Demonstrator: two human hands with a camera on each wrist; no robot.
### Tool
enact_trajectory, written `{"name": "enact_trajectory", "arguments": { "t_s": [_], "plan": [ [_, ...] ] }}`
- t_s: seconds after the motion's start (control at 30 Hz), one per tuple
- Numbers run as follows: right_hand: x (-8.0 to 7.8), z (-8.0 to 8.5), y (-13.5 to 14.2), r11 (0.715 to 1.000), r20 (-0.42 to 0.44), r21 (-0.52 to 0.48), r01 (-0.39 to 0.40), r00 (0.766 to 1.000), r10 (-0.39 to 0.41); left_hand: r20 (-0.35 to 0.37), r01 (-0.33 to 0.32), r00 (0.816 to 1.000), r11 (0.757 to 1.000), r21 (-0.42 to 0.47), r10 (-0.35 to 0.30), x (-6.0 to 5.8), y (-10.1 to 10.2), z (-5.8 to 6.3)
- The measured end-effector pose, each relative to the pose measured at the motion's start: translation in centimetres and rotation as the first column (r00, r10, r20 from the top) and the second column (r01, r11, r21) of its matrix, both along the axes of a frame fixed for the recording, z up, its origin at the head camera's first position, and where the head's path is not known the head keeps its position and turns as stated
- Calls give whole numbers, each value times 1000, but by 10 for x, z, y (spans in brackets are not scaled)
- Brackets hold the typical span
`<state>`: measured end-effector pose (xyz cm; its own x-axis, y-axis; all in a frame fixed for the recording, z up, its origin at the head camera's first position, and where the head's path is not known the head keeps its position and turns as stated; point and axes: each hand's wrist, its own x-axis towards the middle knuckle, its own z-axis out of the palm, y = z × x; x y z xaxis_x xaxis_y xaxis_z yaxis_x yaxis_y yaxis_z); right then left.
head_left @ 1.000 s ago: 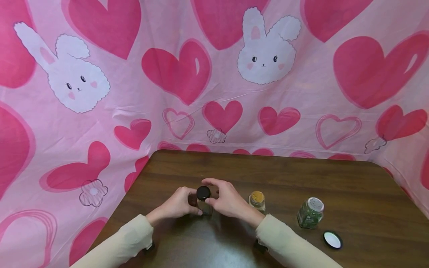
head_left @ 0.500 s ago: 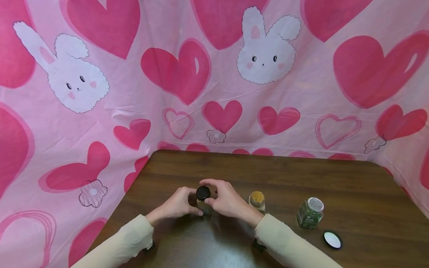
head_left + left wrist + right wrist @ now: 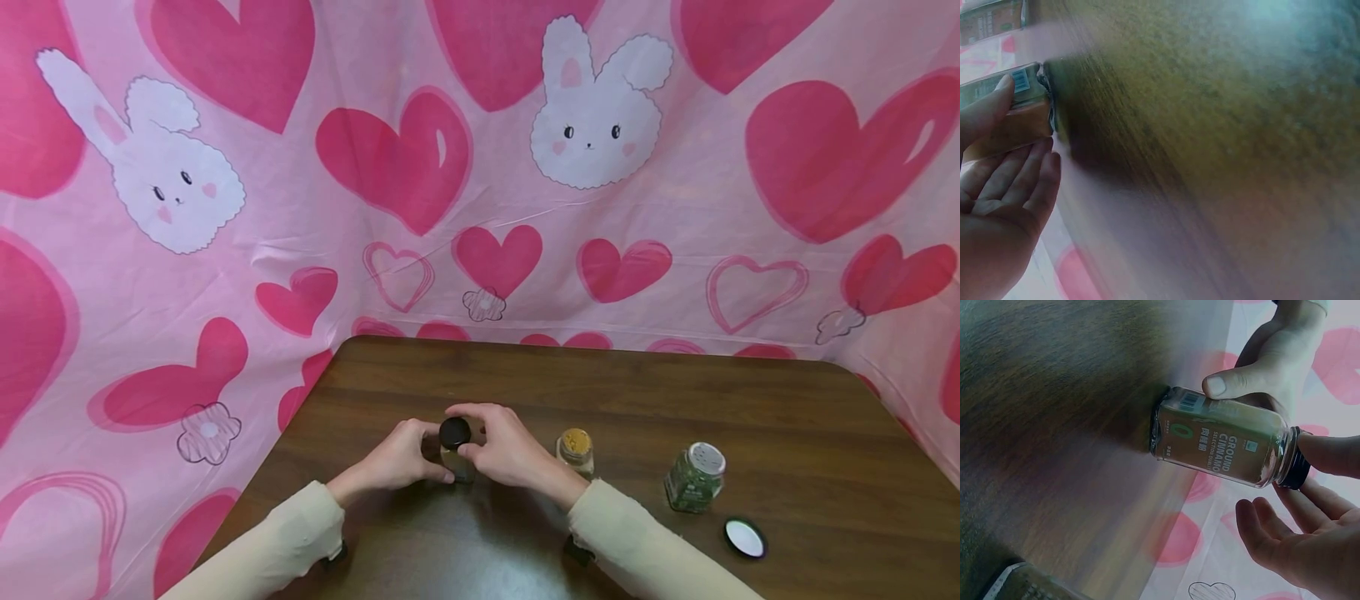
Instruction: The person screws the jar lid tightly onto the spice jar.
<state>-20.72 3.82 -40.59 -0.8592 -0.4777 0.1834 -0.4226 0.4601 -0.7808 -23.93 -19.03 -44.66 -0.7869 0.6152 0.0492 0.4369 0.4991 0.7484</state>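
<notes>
A glass jar of ground cinnamon [image 3: 1216,440], its label readable in the right wrist view, stands upright on the wooden table between both hands. My left hand [image 3: 401,454] grips the jar's body low down, thumb on one side and fingers on the other; the left wrist view shows the same jar [image 3: 1029,122] near its base. At the top, the thumb and a finger of my right hand [image 3: 506,446] hold the black lid [image 3: 454,432], which sits on the jar's neck. The other right fingers [image 3: 1257,528] curve loosely beside it.
Right of the hands stands an uncapped jar of yellow powder [image 3: 576,454], partly behind the right wrist. Farther right are a jar of green dried herbs [image 3: 690,487] with a perforated top and a loose black-rimmed lid [image 3: 745,537], white inside facing up.
My right hand's fingers have shifted very slightly leftward around the lid. The left hand and the jar hold their place.
</notes>
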Motion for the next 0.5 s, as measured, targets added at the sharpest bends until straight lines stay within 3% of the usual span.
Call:
{"name": "enact_trajectory", "arguments": {
  "t_s": [0.5],
  "plan": [
    [-1,-1,0,1000,13,-13,4,1000,-4,-16,-19,1000,1000,-15,19,0,1,-1]
  ]
}}
